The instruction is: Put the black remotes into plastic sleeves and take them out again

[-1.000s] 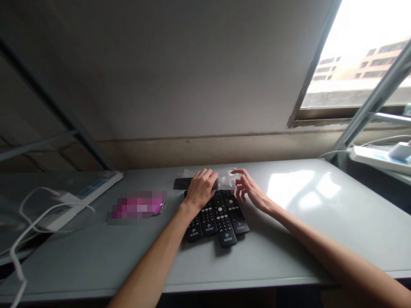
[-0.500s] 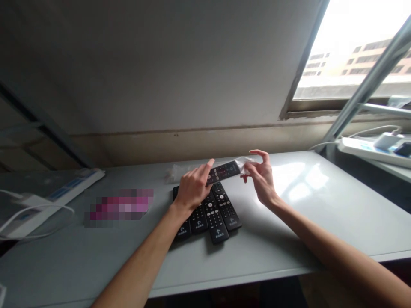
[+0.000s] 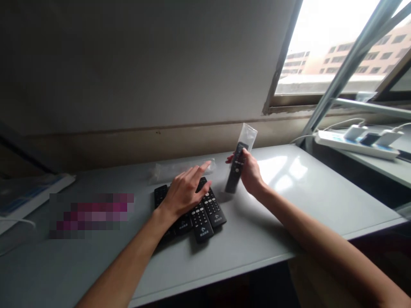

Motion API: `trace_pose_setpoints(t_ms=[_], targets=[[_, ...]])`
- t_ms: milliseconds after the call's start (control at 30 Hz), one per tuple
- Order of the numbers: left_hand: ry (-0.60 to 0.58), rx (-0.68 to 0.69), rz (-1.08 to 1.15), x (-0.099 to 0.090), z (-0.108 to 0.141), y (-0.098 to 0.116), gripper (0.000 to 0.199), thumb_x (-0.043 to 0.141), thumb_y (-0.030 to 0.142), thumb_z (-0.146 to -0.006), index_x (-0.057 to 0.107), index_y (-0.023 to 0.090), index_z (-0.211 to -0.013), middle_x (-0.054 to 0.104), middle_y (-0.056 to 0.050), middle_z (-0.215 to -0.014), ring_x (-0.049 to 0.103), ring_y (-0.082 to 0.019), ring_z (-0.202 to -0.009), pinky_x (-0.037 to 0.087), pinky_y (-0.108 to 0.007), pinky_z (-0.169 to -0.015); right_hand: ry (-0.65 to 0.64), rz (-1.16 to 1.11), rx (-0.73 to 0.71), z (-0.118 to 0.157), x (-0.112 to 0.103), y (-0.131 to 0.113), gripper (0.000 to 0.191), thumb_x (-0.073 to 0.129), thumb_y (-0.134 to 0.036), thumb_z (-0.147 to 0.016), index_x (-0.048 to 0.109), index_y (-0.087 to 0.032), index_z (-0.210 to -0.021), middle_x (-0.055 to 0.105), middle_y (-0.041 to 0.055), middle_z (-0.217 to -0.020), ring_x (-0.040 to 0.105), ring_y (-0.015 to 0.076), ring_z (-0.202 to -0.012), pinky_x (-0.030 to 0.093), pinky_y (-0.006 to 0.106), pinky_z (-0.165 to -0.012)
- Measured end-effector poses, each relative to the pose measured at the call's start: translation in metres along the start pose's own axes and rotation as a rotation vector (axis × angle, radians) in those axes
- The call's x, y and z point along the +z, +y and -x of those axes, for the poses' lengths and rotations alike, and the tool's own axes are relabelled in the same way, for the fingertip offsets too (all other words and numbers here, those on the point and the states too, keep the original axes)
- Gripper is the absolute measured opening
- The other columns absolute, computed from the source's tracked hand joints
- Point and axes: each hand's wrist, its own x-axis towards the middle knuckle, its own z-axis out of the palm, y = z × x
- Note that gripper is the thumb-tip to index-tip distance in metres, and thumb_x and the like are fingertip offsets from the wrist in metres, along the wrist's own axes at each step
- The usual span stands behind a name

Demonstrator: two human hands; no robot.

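Note:
My right hand grips a black remote control in a clear plastic sleeve, held tilted above the table with the sleeve's loose end sticking up. My left hand has its fingers apart and holds nothing. It hovers over or rests on several black remote controls lying side by side; which of the two I cannot tell. The hand covers part of them. Behind it lies a flat stretch of clear plastic bags near the wall.
A blurred-out pink item lies on the grey table at left. White power strips stand at the left edge and, with chargers plugged in, on the right-hand surface. A metal frame post rises by the window.
The remote has left my left hand and is now upright in my right hand, inside the sleeve. My left hand has opened and dropped toward the other remotes. The view has shifted right.

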Motion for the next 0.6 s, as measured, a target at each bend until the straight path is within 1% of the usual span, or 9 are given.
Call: trace_pose_setpoints(t_ms=[67, 133, 200, 267, 333, 400, 500, 533, 600], targets=[[-0.031, 0.002, -0.03, 0.002, 0.0, -0.005, 0.034, 0.051, 0.024, -0.107, 0.063, 0.017, -0.138, 0.072, -0.01, -0.113, 0.07, -0.027, -0.104, 0.058, -0.04, -0.092, 0.061, 0.097, 0.004, -0.011, -0.013, -0.001, 0.045, 0.066, -0.065, -0.09, 0.051, -0.026, -0.105, 0.066, -0.0031, -0.078, 0.062, 0.0167, -0.064, 0.049, 0.029, -0.058], [-0.065, -0.002, -0.056, 0.004, 0.0, -0.011, 0.025, 0.05, 0.017, -0.105, 0.071, 0.018, -0.117, 0.07, -0.009, -0.108, 0.069, -0.026, -0.101, 0.057, -0.04, -0.09, 0.044, 0.282, -0.021, -0.018, -0.024, 0.001, 0.057, 0.077, -0.055, -0.08, 0.045, -0.027, -0.117, 0.06, -0.0072, -0.078, 0.058, 0.0162, -0.061, 0.048, 0.03, -0.058], [-0.078, -0.013, -0.052, 0.006, 0.001, -0.015, 0.023, 0.05, 0.014, -0.103, 0.073, 0.019, -0.107, 0.069, -0.008, -0.105, 0.067, -0.025, -0.099, 0.056, -0.04, -0.09, -0.027, 0.517, -0.062, -0.02, -0.032, 0.006, 0.073, 0.08, -0.04, -0.074, 0.04, -0.024, -0.133, 0.058, -0.0066, -0.081, 0.057, 0.0182, -0.064, 0.05, 0.034, -0.063], [-0.079, -0.017, -0.029, 0.008, 0.001, -0.017, 0.023, 0.051, 0.014, -0.103, 0.073, 0.019, -0.107, 0.069, -0.007, -0.105, 0.067, -0.025, -0.099, 0.055, -0.04, -0.091, -0.093, 0.762, -0.126, -0.02, -0.035, 0.01, 0.082, 0.072, -0.03, -0.075, 0.036, -0.02, -0.147, 0.062, -0.001, -0.087, 0.059, 0.0225, -0.071, 0.053, 0.041, -0.072], [-0.088, -0.016, -0.011, 0.01, 0.002, -0.018, 0.024, 0.051, 0.013, -0.103, 0.073, 0.019, -0.108, 0.069, -0.007, -0.107, 0.066, -0.025, -0.101, 0.055, -0.04, -0.091, -0.134, 1.002, -0.218, -0.017, -0.035, 0.012, 0.087, 0.064, -0.025, -0.078, 0.031, -0.018, -0.159, 0.067, 0.009, -0.105, 0.064, 0.0288, -0.088, 0.055, 0.049, -0.086], [-0.101, -0.017, -0.001, 0.013, 0.003, -0.018, 0.024, 0.05, 0.013, -0.102, 0.073, 0.019, -0.108, 0.069, -0.008, -0.108, 0.066, -0.025, -0.101, 0.055, -0.04, -0.092, -0.193, 1.223, -0.29, -0.012, -0.033, 0.013, 0.093, 0.06, -0.019, -0.08, 0.027, -0.019, -0.166, 0.064, 0.0192, -0.13, 0.062, 0.0353, -0.115, 0.052, 0.054, -0.1], [-0.127, -0.015, 0.014, 0.018, 0.003, -0.019, 0.024, 0.051, 0.012, -0.101, 0.073, 0.019, -0.107, 0.069, -0.008, -0.106, 0.067, -0.025, -0.1, 0.055, -0.041, -0.091, -0.336, 1.442, -0.282, 0.0, -0.026, 0.01, 0.095, 0.056, -0.01, -0.08, 0.028, -0.018, -0.17, 0.045, 0.0278, -0.158, 0.046, 0.0426, -0.147, 0.047, 0.061, -0.111], [-0.135, -0.01, 0.025, 0.019, 0.003, -0.019, 0.023, 0.051, 0.011, -0.101, 0.073, 0.019, -0.107, 0.069, -0.007, -0.106, 0.067, -0.025, -0.1, 0.055, -0.041, -0.091, -0.364, 1.479, -0.28, 0.005, -0.023, 0.008, 0.094, 0.055, -0.008, -0.08, 0.029, -0.018, -0.17, 0.038, 0.0281, -0.165, 0.038, 0.0439, -0.154, 0.044, 0.063, -0.114], [-0.148, 0.002, 0.057, 0.021, 0.003, -0.019, 0.023, 0.052, 0.01, -0.101, 0.072, 0.018, -0.108, 0.069, -0.007, -0.105, 0.068, -0.025, -0.099, 0.056, -0.039, -0.089, -0.384, 1.508, -0.33, 0.012, -0.016, 0.005, 0.091, 0.054, -0.007, -0.082, 0.032, -0.02, -0.17, 0.024, 0.0249, -0.175, 0.021, 0.0433, -0.164, 0.036, 0.067, -0.122]])
